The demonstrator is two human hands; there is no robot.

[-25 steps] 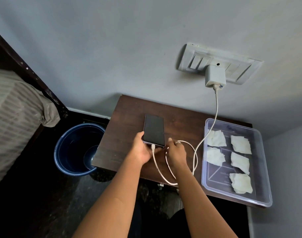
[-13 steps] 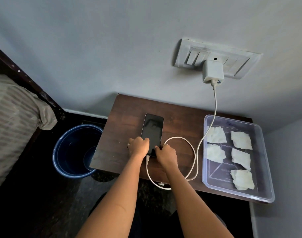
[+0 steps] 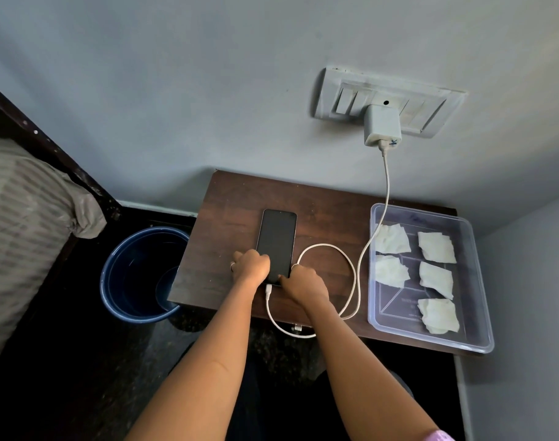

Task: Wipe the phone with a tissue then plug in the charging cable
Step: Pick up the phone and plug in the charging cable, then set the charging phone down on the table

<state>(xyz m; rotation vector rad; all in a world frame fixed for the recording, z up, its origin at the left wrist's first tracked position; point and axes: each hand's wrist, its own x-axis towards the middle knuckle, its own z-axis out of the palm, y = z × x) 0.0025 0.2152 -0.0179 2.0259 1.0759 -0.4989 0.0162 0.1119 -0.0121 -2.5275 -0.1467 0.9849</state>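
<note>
A black phone (image 3: pixel 277 240) lies screen up on the dark wooden table (image 3: pixel 322 218). My left hand (image 3: pixel 251 265) grips the phone's near left corner. My right hand (image 3: pixel 303 283) holds the near right corner, fingers on the bottom edge. The white charging cable (image 3: pixel 351 272) runs from the phone's near end, loops over the table's front edge and back up to the white charger (image 3: pixel 381 125) in the wall socket. The plug's seat in the phone is hidden between my hands. Several white tissues (image 3: pixel 392 240) lie in a clear plastic tray (image 3: pixel 481 342) on the right.
A blue bin (image 3: pixel 138 275) stands on the dark floor left of the table. A bed with striped bedding (image 3: pixel 23 224) fills the far left. The switch panel (image 3: pixel 389 100) sits on the grey wall above the table.
Both hands closed in on the phone's near end and set it flat on the table. The cable loop spread wider to the right.
</note>
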